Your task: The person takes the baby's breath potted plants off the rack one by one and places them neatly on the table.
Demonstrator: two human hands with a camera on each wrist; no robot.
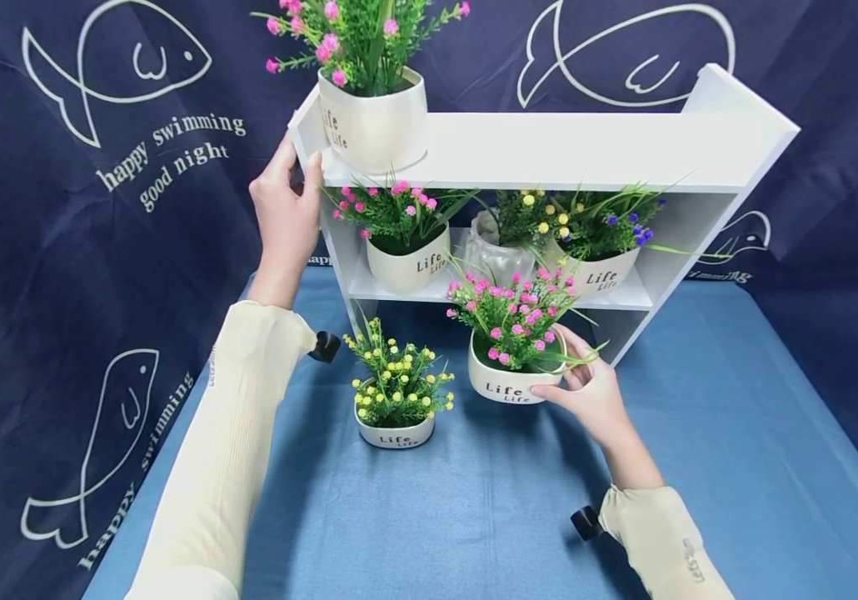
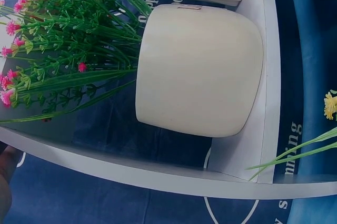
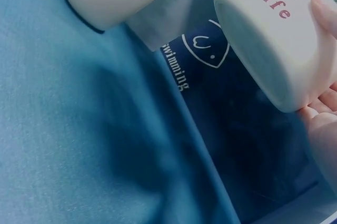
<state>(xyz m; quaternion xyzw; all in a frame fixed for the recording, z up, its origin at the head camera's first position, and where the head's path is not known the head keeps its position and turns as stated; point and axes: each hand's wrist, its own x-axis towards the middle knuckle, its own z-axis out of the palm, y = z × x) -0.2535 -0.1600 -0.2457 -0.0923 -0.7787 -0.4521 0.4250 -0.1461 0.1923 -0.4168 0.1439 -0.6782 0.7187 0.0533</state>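
Note:
My right hand (image 1: 590, 396) grips the right side of a white oval flowerpot (image 1: 507, 383) with pink flowers, thumb in front. The right wrist view shows the pot's underside (image 3: 258, 56) raised off the blue cloth. My left hand (image 1: 288, 212) holds the left side panel of a white shelf (image 1: 586, 150) near its top, thumb in front of the edge. Left of the held pot, a flowerpot with yellow flowers (image 1: 396, 437) stands on the cloth.
On the shelf's top left stands a larger pink-flowered pot (image 1: 376, 125). The middle board bears another pink-flowered pot (image 1: 406, 265), a wrinkled pale pot (image 1: 500, 258) and a pot with blue flowers (image 1: 601, 271). Dark fish-print fabric (image 1: 174, 292) hangs behind.

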